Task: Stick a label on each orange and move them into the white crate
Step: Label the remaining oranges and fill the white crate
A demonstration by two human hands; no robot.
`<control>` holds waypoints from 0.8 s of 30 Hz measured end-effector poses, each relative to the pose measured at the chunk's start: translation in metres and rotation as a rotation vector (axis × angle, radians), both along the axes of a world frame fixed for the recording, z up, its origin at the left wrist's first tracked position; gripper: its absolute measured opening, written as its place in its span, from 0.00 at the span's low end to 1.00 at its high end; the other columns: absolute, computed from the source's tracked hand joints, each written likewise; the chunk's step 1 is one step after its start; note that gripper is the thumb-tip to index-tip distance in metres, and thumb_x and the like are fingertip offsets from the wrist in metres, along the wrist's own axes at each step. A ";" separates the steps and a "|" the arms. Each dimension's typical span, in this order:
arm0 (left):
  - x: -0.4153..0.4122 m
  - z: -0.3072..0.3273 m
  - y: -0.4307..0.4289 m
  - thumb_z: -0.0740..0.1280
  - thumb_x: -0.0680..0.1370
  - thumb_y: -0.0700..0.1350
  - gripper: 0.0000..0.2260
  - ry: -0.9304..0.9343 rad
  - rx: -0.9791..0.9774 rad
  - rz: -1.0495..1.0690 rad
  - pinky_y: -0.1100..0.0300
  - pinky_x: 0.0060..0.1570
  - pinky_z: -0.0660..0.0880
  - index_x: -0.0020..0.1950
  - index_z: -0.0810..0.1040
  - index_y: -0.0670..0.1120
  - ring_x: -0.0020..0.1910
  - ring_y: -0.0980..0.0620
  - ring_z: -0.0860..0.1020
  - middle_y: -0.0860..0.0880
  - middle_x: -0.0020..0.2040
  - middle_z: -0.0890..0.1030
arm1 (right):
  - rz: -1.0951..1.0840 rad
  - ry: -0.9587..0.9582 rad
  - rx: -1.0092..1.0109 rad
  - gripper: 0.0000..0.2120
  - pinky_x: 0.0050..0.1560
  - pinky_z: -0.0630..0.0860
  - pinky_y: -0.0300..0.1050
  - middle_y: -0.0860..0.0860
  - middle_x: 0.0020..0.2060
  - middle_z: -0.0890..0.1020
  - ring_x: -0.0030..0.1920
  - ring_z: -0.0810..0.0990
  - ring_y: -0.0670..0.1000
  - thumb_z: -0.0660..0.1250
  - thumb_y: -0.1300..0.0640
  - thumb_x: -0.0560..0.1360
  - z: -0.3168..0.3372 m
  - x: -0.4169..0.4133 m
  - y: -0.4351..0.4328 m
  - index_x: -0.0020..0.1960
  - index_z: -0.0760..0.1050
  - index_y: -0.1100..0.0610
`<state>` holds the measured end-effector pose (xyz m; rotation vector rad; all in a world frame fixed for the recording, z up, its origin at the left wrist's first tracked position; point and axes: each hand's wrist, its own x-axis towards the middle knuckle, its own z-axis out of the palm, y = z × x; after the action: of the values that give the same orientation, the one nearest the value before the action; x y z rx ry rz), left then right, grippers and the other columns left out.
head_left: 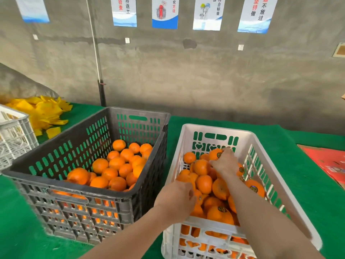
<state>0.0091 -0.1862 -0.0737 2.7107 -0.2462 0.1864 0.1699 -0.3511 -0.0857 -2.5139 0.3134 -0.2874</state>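
Observation:
The white crate point(248, 139) stands at the right, filled with oranges, several bearing dark round labels. My right hand point(225, 162) reaches deep into it and grips a labelled orange point(216, 153) near the far wall. My left hand point(177, 199) is at the crate's near left side with curled fingers around an orange point(198, 198) that it mostly hides. The dark grey crate point(138, 113) to the left holds a pile of unlabelled oranges point(116, 163).
Green felt point(291, 165) covers the table. A pile of yellow sheets point(43, 113) lies at the far left behind another white crate point(15, 139). A red cardboard box point(328, 163) lies flat at the right edge. A concrete wall with posters rises behind.

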 end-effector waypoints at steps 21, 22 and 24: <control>-0.017 0.011 0.008 0.62 0.78 0.39 0.08 -0.148 -0.270 -0.072 0.48 0.37 0.71 0.40 0.74 0.42 0.34 0.48 0.70 0.47 0.33 0.73 | 0.948 -0.339 0.163 0.18 0.31 0.65 0.42 0.51 0.26 0.70 0.29 0.67 0.47 0.61 0.52 0.78 -0.021 -0.250 0.048 0.31 0.68 0.58; -0.021 0.010 0.007 0.61 0.79 0.39 0.09 -0.197 -0.295 -0.043 0.47 0.37 0.72 0.40 0.75 0.40 0.33 0.47 0.71 0.46 0.33 0.74 | 0.950 -0.075 0.011 0.16 0.36 0.70 0.46 0.54 0.31 0.74 0.33 0.72 0.49 0.61 0.50 0.78 -0.043 -0.256 0.045 0.35 0.71 0.59; -0.025 0.005 0.005 0.60 0.80 0.40 0.09 -0.250 -0.326 0.016 0.48 0.40 0.72 0.46 0.78 0.39 0.37 0.46 0.73 0.45 0.36 0.76 | 0.868 0.329 -0.300 0.17 0.53 0.73 0.49 0.56 0.50 0.77 0.51 0.75 0.54 0.59 0.46 0.78 -0.081 -0.260 0.039 0.51 0.75 0.61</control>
<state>-0.0162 -0.1810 -0.0686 2.3632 -0.2427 0.5245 -0.0899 -0.3117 -0.1669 -2.7068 -0.7440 0.4550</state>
